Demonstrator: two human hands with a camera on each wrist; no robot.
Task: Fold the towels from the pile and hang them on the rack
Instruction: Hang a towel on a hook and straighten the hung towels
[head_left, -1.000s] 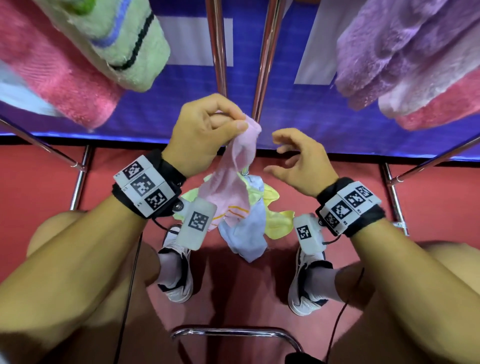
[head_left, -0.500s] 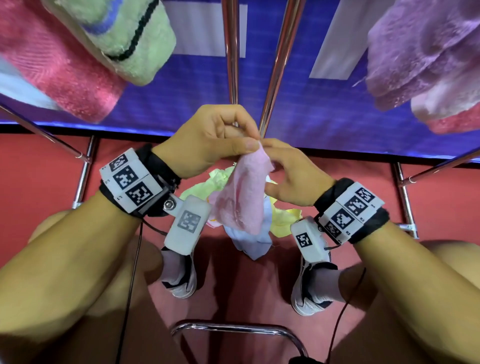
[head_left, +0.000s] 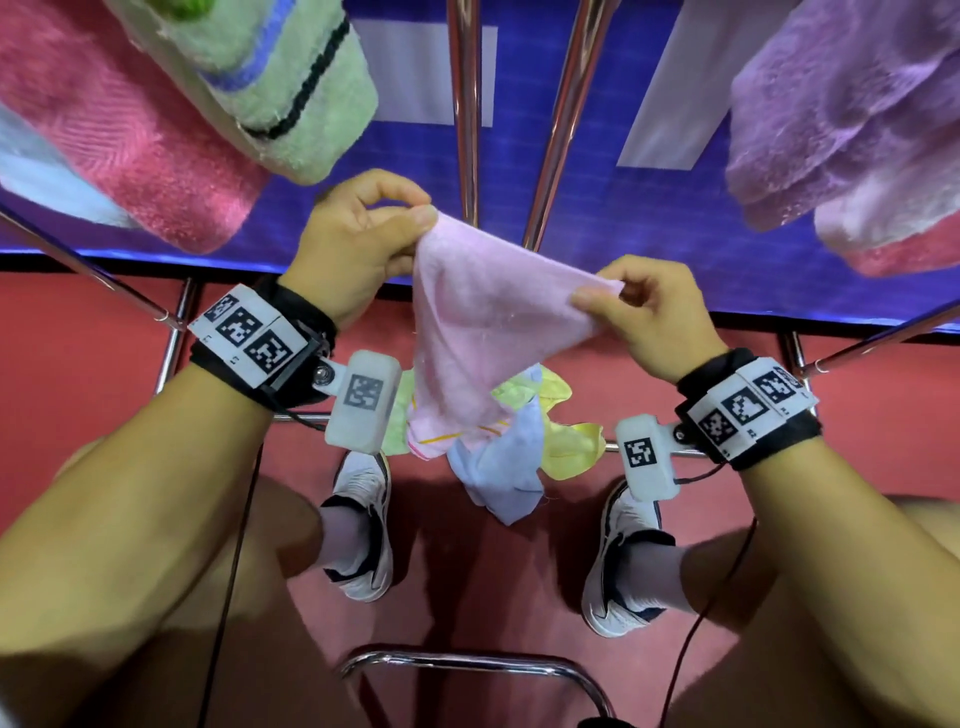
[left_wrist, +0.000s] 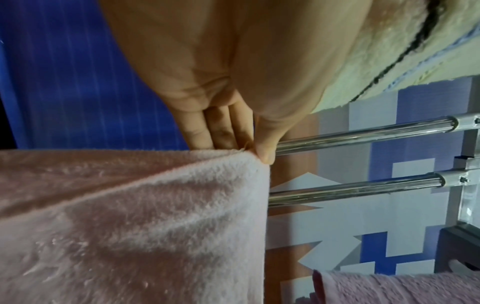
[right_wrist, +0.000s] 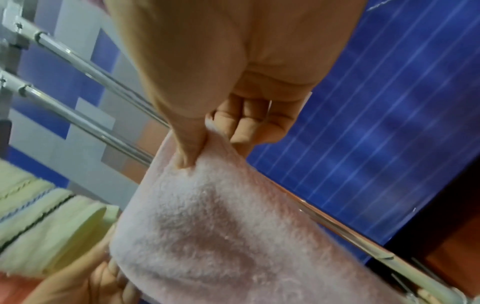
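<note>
A: Pink towel (head_left: 483, 317) is stretched between your hands over the pile (head_left: 524, 436); left hand (head_left: 358, 244) pinches the 10 o'clock corner, right hand (head_left: 644, 312) the 3 o'clock one.

B: Why corners?

A: Top edge taut, so you can fold square. Rack bars (head_left: 465, 104) at 12.

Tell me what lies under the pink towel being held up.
Under the light pink fleece towel, pinched by the left hand and right hand, a pile of yellow-green and pale blue cloths lies on the red floor. Its middle is covered.
</note>
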